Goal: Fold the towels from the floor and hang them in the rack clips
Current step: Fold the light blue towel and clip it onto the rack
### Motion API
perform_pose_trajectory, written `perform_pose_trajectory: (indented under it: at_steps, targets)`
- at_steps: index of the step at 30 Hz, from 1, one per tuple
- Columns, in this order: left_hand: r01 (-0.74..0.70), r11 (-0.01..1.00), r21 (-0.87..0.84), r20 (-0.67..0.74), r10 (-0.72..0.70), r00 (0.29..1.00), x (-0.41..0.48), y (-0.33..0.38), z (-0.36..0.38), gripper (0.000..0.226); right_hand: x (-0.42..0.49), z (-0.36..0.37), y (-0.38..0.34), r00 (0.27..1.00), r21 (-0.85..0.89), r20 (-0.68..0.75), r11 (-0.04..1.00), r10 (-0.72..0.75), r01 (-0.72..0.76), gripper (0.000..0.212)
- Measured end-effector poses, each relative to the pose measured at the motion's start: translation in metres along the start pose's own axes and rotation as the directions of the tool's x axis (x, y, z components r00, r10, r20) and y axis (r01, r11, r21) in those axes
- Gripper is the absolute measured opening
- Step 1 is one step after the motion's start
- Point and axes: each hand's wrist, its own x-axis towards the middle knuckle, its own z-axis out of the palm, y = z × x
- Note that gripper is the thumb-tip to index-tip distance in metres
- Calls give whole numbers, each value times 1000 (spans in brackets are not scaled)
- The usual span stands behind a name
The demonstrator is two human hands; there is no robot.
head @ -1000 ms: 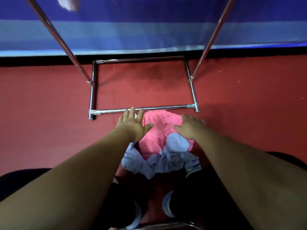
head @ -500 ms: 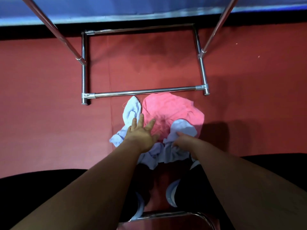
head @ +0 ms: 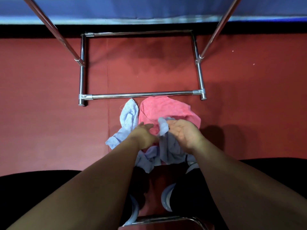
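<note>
Now my right hand [head: 184, 133] has turned palm up and lifted a bit of the blue towel [head: 127, 118].
Its fingers curl round that bit, just on my side of the rack's floor bar [head: 141, 95]. My left hand [head: 142, 135] reaches in with straight fingers and holds nothing. Blue towel and pink towel [head: 167, 108] both lie bunched on the floor by that bar. I think nothing is folded or hung yet; I see no clips.

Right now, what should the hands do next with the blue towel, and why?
Probably the open left hand should pinch a second corner of the crumpled light blue terry towel: the right hand pinches one edge, and the rest lies bunched on the pink terry towel.
</note>
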Motion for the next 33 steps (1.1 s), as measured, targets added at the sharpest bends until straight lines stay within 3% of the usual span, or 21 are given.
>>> perform_pose_trajectory:
  at_steps: [2, 4, 5, 7, 10, 13, 16, 20, 24, 29, 33]
  targets:
    - [-23, 984, -174, -33, 18, 999, 1, 2, 0, 65, -14, 4, -6, 998, 43, 47, 998, -45, 43, 29]
    - [-67, 962, -264, -102, 41, 994, 2, 6, -1, 20, -24, 4, -11, 993, 92, 92, 994, -68, 60, 30]
    - [-91, 952, -293, -139, 52, 989, 1, 8, -3, 12, -25, 5, -13, 993, 93, 85, 993, -78, 70, 31]
    - [-89, 911, -402, -182, 16, 983, 0, 13, -8, 22, -28, 7, -16, 994, 45, 36, 994, -103, 101, 33]
    - [-111, 799, -591, -200, -12, 980, -7, 25, -15, 14, -31, 9, -21, 982, -149, -22, 972, -187, 182, 45]
    - [-147, 693, -706, -153, 53, 987, -23, 43, -22, 14, -45, 18, -29, 975, -283, 29, 933, -222, 221, 48]
    - [-208, 694, -690, -161, 132, 978, -42, 58, -32, 19, -63, 30, -33, 967, -398, 83, 881, -241, 254, 33]
    - [-309, 801, -513, -254, 202, 946, -79, 80, -58, 20, -106, 36, -37, 935, -300, 78, 886, -346, 353, 18]
    - [-414, 814, -408, -406, 244, 881, -128, 90, -84, 20, -160, 45, -49, 878, -215, 73, 852, -473, 477, 12]
    - [-487, 755, -440, -450, 284, 847, -197, 99, -99, 23, -224, 57, -57, 794, -153, 94, 779, -601, 608, 10]
    - [-621, 679, -392, -547, 371, 750, -240, 110, -107, 15, -264, 74, -69, 711, -102, 109, 704, -694, 703, 16]
